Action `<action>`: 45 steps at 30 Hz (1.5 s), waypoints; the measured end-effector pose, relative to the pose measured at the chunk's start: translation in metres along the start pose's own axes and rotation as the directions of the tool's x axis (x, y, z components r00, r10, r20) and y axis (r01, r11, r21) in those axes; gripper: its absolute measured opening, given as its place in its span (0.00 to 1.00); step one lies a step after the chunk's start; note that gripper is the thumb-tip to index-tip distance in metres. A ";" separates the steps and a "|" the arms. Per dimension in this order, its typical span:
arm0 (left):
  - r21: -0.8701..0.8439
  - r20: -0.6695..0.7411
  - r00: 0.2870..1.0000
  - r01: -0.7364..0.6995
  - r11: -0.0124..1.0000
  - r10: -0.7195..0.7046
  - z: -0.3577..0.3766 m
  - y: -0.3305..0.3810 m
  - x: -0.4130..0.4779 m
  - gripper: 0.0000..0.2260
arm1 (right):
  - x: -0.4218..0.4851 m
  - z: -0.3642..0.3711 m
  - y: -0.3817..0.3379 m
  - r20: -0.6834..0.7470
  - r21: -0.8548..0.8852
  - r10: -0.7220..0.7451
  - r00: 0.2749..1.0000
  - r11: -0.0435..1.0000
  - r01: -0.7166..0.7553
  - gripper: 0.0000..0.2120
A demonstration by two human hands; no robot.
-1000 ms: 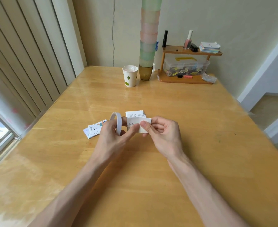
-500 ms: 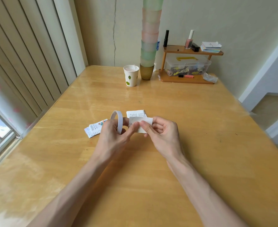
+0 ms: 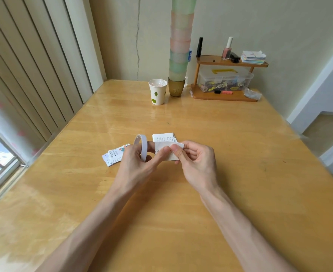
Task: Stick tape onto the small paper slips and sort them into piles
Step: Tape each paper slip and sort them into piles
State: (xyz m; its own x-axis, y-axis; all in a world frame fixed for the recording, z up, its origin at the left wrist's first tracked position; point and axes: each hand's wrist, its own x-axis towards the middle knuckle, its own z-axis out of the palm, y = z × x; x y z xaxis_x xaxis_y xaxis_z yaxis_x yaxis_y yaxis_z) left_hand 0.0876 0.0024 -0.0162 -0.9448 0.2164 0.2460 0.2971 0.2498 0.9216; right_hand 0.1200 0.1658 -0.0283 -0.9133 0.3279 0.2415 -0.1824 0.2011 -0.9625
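My left hand (image 3: 136, 163) holds a white tape roll (image 3: 142, 147) upright, fingers curled through its ring, and its thumb reaches right onto a small white paper slip (image 3: 166, 153). My right hand (image 3: 195, 161) pinches that same slip at its right edge between thumb and forefinger, just above the wooden table (image 3: 181, 213). A pile of printed slips (image 3: 164, 137) lies flat right behind the held one. Another pile of colourful slips (image 3: 113, 156) lies on the table to the left, partly hidden by my left hand.
At the table's far edge stand a paper cup (image 3: 157, 92), a tall stack of pastel cups (image 3: 179, 46) and a small wooden shelf (image 3: 230, 63) holding bottles, cards and a plastic box. Vertical blinds and a window run along the left.
Both hands and the slip have stayed almost in place; my left thumb has slid a little further right along the slip toward my right thumb.
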 end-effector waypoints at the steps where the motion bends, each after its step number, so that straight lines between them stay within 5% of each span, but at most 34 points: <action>1: -0.005 -0.002 1.000 -0.002 1.000 0.002 0.000 0.001 0.000 0.12 | 0.000 0.000 0.001 0.009 0.007 -0.001 1.000 1.000 0.001 0.19; 4: -0.018 -0.001 1.000 -0.003 1.000 0.003 -0.001 0.000 0.001 0.11 | -0.001 0.002 0.000 0.024 -0.028 -0.004 1.000 1.000 0.005 0.24; 9: -0.022 0.007 1.000 0.002 1.000 -0.002 -0.002 -0.002 0.001 0.11 | -0.001 0.000 -0.003 0.006 -0.042 0.061 0.998 0.997 -0.061 0.13; 21: -0.037 0.001 0.999 0.047 0.998 -0.047 -0.002 -0.001 0.001 0.11 | -0.002 -0.002 -0.005 0.024 -0.004 0.052 0.998 0.999 -0.052 0.12; 25: -0.012 -0.096 0.995 -0.015 1.000 0.014 0.000 0.001 0.000 0.13 | -0.003 -0.002 -0.006 0.038 0.018 0.075 0.996 0.997 -0.076 0.13; 34: -0.011 -0.136 0.991 -0.016 1.000 0.014 0.001 0.000 0.000 0.10 | -0.001 -0.001 -0.007 -0.001 0.069 0.083 0.997 0.994 -0.083 0.05; 37: -0.020 -0.142 0.990 -0.010 1.000 0.007 0.000 0.000 0.001 0.11 | -0.003 -0.002 -0.009 0.024 0.098 0.126 0.992 0.987 -0.128 0.12; 45: -0.014 -0.153 0.988 0.006 1.000 -0.008 0.000 0.000 0.002 0.10 | -0.004 -0.004 -0.012 0.037 0.144 0.189 0.981 0.971 -0.193 0.11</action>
State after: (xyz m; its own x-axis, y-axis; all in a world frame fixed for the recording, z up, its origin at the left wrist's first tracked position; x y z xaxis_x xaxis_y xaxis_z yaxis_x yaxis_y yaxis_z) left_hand 0.0861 0.0026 -0.0157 -0.9573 0.0676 0.2811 0.2891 0.2383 0.9272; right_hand 0.1276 0.1661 -0.0172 -0.9441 0.3257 0.0501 -0.0534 -0.0011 -0.9986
